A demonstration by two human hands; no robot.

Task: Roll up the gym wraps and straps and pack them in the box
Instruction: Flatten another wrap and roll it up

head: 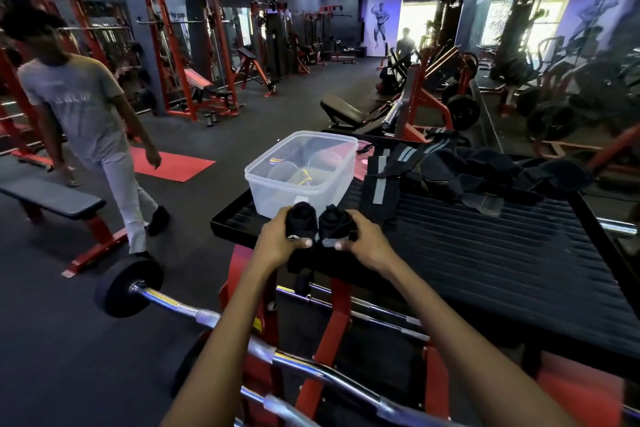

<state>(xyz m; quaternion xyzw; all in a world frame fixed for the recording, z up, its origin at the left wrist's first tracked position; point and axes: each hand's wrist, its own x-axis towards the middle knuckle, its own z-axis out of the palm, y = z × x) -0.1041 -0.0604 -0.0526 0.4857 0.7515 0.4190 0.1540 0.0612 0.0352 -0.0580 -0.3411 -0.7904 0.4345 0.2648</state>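
Observation:
A clear plastic box stands open and empty on the near left corner of a black ribbed platform. Just in front of it my left hand grips one rolled black wrap, and my right hand grips a second rolled black wrap with a grey stripe. The two rolls sit side by side, touching. A loose black strap end hangs below them over the platform's edge. More unrolled black wraps with grey stripes and a heap of straps lie to the right of the box.
A curved chrome barbell with a black plate crosses below my arms. Another person in a grey shirt walks at the left by a flat bench. Red gym machines stand behind and on the right.

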